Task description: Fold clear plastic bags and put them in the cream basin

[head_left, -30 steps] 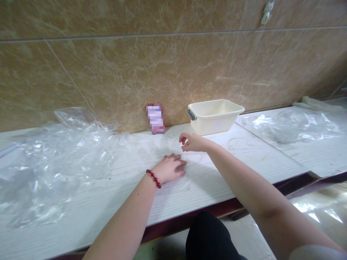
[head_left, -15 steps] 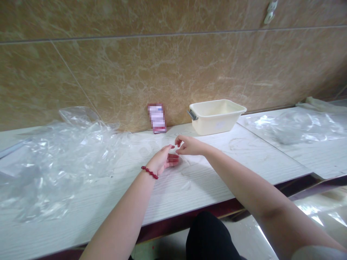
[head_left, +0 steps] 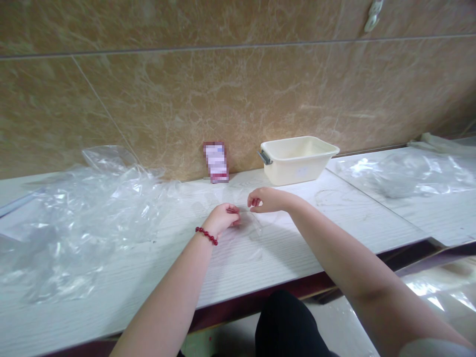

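Note:
My left hand, with a red bead bracelet at the wrist, is above the white wood-grain table, its fingers curled and pinched together. Just to its right, my right hand has its fingers curled and the thumb close to them. Between and below the hands lies thin clear plastic, hard to make out against the table. It seems to reach both sets of fingertips, but what each hand pinches is too faint to name.
A cream bin with a grey handle stands by the wall. A pixelated phone-like object leans there. Crumpled clear plastic bags cover the left side; more plastic lies at right. The table's front edge is near my knee.
My left hand's fingers have closed from a spread pose. My right hand has shifted slightly right, and its fingers are more curled. The clear plastic between them has moved a little.

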### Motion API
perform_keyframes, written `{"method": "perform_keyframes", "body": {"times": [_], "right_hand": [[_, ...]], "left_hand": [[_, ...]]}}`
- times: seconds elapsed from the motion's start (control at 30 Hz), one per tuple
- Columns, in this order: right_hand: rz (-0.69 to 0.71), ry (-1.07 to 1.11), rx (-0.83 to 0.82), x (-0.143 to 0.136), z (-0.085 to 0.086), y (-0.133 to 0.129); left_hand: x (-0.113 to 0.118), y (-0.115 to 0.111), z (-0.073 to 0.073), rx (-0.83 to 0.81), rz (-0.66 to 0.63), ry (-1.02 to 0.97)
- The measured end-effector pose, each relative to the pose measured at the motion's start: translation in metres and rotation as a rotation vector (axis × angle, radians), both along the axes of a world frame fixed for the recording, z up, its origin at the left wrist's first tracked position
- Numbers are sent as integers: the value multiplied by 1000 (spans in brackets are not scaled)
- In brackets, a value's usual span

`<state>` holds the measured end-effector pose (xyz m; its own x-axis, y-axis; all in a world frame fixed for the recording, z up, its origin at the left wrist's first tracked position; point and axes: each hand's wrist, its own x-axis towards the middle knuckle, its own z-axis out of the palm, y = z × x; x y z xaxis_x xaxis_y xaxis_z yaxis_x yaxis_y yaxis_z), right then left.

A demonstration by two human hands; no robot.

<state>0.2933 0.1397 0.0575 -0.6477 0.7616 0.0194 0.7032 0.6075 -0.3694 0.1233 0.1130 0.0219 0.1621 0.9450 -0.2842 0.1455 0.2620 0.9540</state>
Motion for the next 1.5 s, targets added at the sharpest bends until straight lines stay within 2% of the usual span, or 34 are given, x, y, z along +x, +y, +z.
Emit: {"method": "perform_keyframes", "body": {"times": [0.13,0.33,0.53,0.8,0.97,1.2,1.33,1.5], "right_hand": [[35,-146,-52,4,2,0],[104,-195,-96,2,0,-2],[105,-225,-113,1,-4,-1],[69,-211,-137,0,0,-6],[68,-179,-102,1,-2,-4],[57,-168,-83,2,-7,0],[55,-162,-86,2,-5,-2],[41,-196,-90,1,-1,-5]], "left_hand": [[-1,1,1,28,41,21],[0,7,-3,72,110,5],[-10,14,-15,237,27,328],[-16,16,-16,418,-106,616],[-19,18,-17,412,-124,644],[-21,16,-9,421,-46,709],[-22,16,-10,419,-19,694],[-22,15,-13,404,-47,654]]}}
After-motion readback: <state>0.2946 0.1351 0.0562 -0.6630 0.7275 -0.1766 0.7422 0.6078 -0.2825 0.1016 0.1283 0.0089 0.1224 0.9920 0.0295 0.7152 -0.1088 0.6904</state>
